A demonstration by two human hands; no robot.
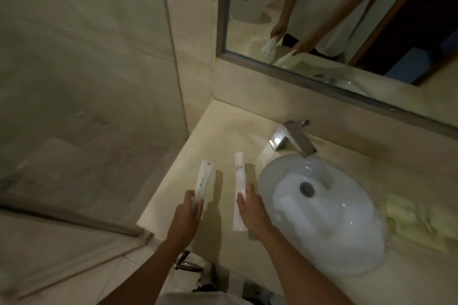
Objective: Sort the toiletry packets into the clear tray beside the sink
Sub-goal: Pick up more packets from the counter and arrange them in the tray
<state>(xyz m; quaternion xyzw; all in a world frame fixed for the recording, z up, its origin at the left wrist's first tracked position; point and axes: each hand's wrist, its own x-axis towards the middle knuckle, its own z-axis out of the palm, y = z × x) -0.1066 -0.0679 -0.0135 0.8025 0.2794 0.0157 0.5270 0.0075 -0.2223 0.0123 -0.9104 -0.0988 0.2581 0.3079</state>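
Two white packets held over the counter, left of the sink.

Our left hand (187, 215) pinches the near end of one white packet (203, 182) between thumb and fingers, its far end pointing away from us. Our right hand (252, 210) grips a second, longer packet (240, 181) around its middle; its near end hangs past our palm. The two packets lie roughly parallel, near each other, above the beige counter (223, 131). The white basin (322, 215) sits just right of our right hand, the chrome tap (292, 138) behind it. A pale cloth (416, 220) lies beyond the basin. We cannot make out a clear tray.
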